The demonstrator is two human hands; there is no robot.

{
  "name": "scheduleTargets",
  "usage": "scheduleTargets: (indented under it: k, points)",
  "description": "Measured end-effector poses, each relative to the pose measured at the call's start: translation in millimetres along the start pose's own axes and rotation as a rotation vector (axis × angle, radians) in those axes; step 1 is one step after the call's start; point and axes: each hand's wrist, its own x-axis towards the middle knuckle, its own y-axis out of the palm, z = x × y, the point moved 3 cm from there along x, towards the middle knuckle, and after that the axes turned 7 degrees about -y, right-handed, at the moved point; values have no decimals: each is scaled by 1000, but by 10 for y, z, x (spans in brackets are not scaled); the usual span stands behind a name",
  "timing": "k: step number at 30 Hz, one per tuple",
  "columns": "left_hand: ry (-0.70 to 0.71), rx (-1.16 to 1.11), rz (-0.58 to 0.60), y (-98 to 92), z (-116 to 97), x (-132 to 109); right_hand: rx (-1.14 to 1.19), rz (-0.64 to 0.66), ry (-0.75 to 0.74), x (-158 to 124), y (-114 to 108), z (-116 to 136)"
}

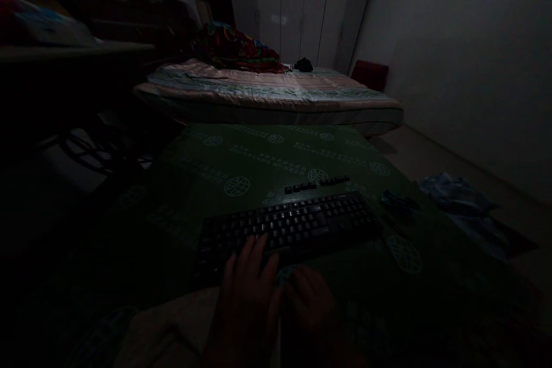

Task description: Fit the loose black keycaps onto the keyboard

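A black keyboard [293, 224] lies on a table covered with a green patterned cloth [259, 161], in a dim room. My left hand [248, 293] rests at the keyboard's near edge, its fingers stretched out over the lower left keys. My right hand [313, 302] is just right of it, at the near edge below the space bar, its fingers curled; it is too dark to make out anything in them. A row of loose black keycaps [317, 184] sits on the cloth just behind the keyboard.
A small dark object [399, 202] lies on the cloth right of the keyboard. Behind the table is a bed [267, 92] with a colourful bundle [237, 49]. Blue fabric [457, 192] lies on the floor at right. Dark shelving [77, 34] stands at left.
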Motion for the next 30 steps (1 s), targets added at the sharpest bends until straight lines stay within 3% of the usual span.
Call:
scheduleTargets:
  k: [9, 15, 20, 25, 30]
  points:
    - [-37, -23, 6, -38, 116, 110, 23, -11, -8, 53, -24, -17]
    - [-164, -97, 41, -97, 90, 402, 12, -4, 16, 33, 1, 2]
    - [-188, -170, -1, 4, 86, 579, -28, -33, 9, 28, 15, -2]
    - [-180, -225, -91, 169, 83, 497, -63, -39, -47, 35, 12, -25]
    - [-174, -285, -141, 202, 91, 408, -20, 20, -36, 2, 36, -21]
